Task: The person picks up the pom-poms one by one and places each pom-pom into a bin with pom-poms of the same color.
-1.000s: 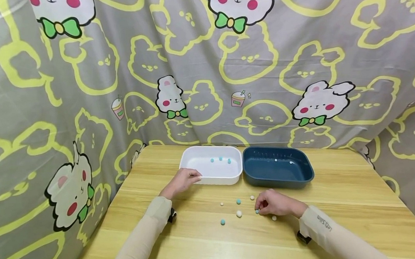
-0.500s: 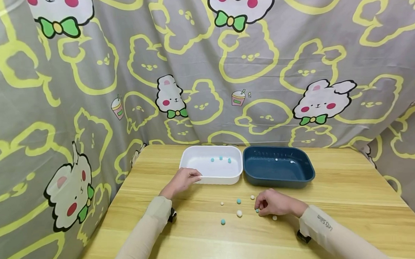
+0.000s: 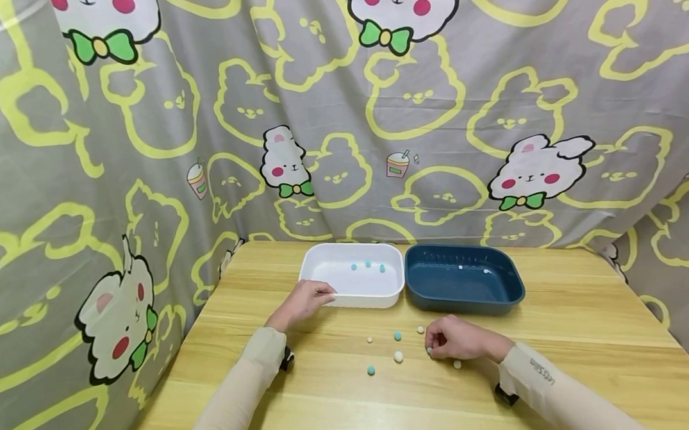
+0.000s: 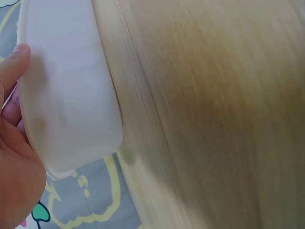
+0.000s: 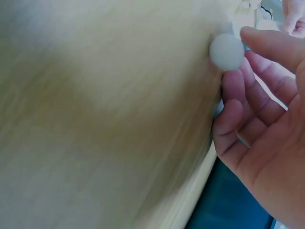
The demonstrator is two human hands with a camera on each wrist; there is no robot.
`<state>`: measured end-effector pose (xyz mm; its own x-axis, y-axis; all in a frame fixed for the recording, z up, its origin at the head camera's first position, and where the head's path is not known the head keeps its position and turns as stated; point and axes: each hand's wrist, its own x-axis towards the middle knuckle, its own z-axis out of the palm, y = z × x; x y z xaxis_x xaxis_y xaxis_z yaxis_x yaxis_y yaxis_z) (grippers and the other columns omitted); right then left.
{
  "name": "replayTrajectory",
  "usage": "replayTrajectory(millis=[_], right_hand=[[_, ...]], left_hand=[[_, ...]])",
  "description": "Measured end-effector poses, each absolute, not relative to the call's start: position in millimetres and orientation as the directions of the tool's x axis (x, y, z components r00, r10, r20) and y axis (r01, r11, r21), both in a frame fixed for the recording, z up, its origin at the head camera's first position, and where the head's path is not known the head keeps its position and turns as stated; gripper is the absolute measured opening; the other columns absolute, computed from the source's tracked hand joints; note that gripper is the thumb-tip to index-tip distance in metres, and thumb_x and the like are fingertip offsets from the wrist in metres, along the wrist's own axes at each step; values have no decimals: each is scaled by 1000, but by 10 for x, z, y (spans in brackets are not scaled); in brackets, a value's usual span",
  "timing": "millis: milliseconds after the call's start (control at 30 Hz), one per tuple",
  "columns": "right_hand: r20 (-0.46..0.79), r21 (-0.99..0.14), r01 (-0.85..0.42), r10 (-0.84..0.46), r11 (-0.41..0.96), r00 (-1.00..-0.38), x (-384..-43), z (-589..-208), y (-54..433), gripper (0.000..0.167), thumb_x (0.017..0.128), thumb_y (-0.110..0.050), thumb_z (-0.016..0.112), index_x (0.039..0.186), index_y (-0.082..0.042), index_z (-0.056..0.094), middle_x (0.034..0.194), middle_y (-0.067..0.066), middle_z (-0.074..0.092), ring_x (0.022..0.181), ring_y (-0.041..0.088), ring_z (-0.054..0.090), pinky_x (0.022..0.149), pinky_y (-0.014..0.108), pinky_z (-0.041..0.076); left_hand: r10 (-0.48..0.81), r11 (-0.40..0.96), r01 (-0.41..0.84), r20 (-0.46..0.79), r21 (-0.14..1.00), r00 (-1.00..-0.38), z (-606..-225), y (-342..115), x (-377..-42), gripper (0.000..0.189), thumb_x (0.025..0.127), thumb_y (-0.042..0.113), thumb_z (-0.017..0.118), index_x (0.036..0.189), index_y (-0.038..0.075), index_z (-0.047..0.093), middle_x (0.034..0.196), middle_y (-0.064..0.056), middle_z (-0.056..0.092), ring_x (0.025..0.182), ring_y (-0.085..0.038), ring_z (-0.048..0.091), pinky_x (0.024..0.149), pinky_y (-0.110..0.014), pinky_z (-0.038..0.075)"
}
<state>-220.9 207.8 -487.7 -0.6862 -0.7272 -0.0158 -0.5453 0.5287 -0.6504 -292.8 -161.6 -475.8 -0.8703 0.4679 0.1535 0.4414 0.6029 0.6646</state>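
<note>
My left hand (image 3: 306, 300) grips the near left rim of a white plastic basin (image 3: 377, 300), its thumb (image 4: 18, 59) lying against the outer wall in the left wrist view. Three light-blue balls lie inside that basin. Low over the wooden table, my right hand (image 3: 455, 337) pinches a small light-blue ball (image 3: 429, 351) between thumb and fingertips. A white ball (image 5: 227, 51) covers most of that pinch in the right wrist view. Loose nearby are another white ball (image 3: 421, 330), a blue ball (image 3: 398, 336) and a larger white ball (image 3: 399, 357).
A dark-blue basin (image 3: 466, 307) stands right beside the white one, with two small white balls in it. Farther left on the table (image 3: 330, 408) lie a blue ball (image 3: 371, 370) and a tiny white ball (image 3: 370, 339). A patterned curtain (image 3: 327, 81) hangs behind.
My right fingertips have closed further over the blue ball, so less of it shows. My left hand stays on the white basin's rim; the head view shifts slightly.
</note>
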Motion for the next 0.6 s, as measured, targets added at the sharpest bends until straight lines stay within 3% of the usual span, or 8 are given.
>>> replayTrajectory(millis=[600], right_hand=[[117,-640,-562,-657,523,-745,-2288,-4717,2100,11,82,-4,68,79,-14,64,66,-12,55,60,3,49,55,22,44]], left_hand=[[476,612,436,133,659,-869,-4740,-1613,-2924,10,91,20,64,90,17,73,87,7,69,78,-6,60,68,-26,50]])
